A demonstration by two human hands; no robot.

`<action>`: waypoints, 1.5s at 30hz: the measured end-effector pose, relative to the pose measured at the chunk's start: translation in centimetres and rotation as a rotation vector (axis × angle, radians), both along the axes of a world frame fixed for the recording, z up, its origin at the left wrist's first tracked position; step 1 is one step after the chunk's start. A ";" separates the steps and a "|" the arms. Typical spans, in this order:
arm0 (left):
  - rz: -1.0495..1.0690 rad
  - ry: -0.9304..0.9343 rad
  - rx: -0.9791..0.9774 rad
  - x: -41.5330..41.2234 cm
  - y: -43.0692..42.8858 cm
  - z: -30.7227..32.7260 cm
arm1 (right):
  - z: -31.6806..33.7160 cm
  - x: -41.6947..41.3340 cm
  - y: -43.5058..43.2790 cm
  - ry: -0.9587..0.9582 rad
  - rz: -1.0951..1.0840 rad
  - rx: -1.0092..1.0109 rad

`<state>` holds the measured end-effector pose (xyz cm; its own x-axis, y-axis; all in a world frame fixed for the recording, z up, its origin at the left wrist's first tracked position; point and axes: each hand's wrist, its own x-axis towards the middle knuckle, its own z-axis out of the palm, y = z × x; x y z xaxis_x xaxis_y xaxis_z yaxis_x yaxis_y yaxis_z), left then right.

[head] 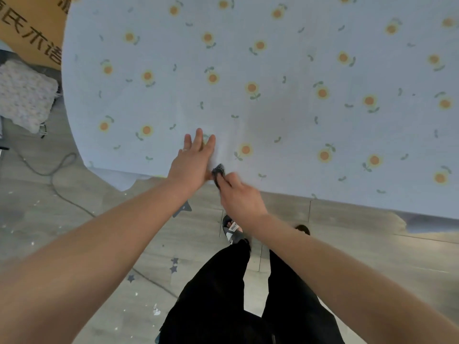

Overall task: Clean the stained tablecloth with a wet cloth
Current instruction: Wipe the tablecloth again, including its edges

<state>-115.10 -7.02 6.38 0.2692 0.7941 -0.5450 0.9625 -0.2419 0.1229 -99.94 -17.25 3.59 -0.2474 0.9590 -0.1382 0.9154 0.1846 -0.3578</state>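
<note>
A person in black trousers (218,294) and a sandal (232,229) is standing on a grey floor (74,232) at the near edge of a table. The right hand (239,197) is clenching a small dark cloth (218,173), which is sticking out past the fingertips onto the tablecloth (273,70) just inside its near edge, its long axis pointing away from the person and slightly left. The cloth is touching the heel of the left hand (192,165), which is lying flat and released, fingers spread, pressing the tablecloth. Farther back, a faint greyish smudge is showing among printed orange flowers. A cardboard box (32,28) is sitting far left.
</note>
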 end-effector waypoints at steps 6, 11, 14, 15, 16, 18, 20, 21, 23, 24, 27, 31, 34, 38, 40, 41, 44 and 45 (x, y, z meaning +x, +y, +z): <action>0.016 0.010 -0.025 -0.1 0.1 -0.6 | 3.2 11.8 6.1 0.032 -0.465 0.131; 0.024 0.042 -0.059 0.2 0.3 0.1 | 1.6 13.1 12.9 -0.095 -0.778 0.025; -0.048 0.148 -0.050 0.4 1.4 1.0 | 0.2 5.5 11.0 -0.048 -0.462 0.027; -0.078 0.170 -0.018 0.4 2.1 1.5 | 0.2 2.9 9.3 -0.040 -0.342 0.004; -0.079 0.157 0.027 0.6 2.9 2.2 | 0.1 1.0 7.5 -0.003 -0.235 -0.010; -0.105 0.161 0.092 0.8 4.7 3.8 | 0.3 -1.2 3.9 0.068 -0.041 -0.011; -0.171 0.222 0.120 1.6 6.6 4.6 | 0.3 -0.2 1.9 0.094 0.091 -0.084; -0.180 0.220 0.129 2.0 7.3 4.6 | 0.5 1.3 1.7 0.100 0.104 -0.079; -0.159 0.153 0.117 3.5 9.0 4.2 | 0.9 6.7 3.4 0.084 -0.040 -0.046; -0.156 0.137 0.097 4.4 9.9 3.7 | 0.9 10.4 5.0 0.043 -0.176 -0.054; -0.181 0.222 0.041 6.2 12.6 2.5 | 1.3 22.7 10.8 -0.059 -0.661 0.020; -0.187 0.290 0.004 7.6 16.1 1.5 | 0.8 30.2 17.1 -0.157 -1.050 0.045; -0.200 0.271 0.028 8.3 18.7 1.8 | 0.8 25.8 19.7 -0.151 -0.943 0.071; -0.214 0.286 0.000 10.0 22.8 2.2 | 0.5 14.2 17.0 0.052 -0.503 -0.047; -0.225 0.303 -0.019 10.8 24.1 2.3 | 0.9 9.5 14.2 0.164 -0.219 -0.074; -0.223 0.303 -0.042 11.0 24.4 2.3 | 0.9 8.0 12.8 0.167 -0.038 -0.107; -0.199 0.269 -0.110 11.0 24.8 1.8 | 1.7 8.4 11.9 0.223 0.318 -0.309; -0.192 0.262 -0.116 11.0 24.7 1.7 | 1.3 9.8 12.6 0.230 0.281 -0.280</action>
<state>-104.14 17.70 8.07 0.2469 0.6714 -0.6988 0.9033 -0.4205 -0.0848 -90.19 -4.60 4.93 -0.5474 0.7838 -0.2933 0.7346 0.2822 -0.6170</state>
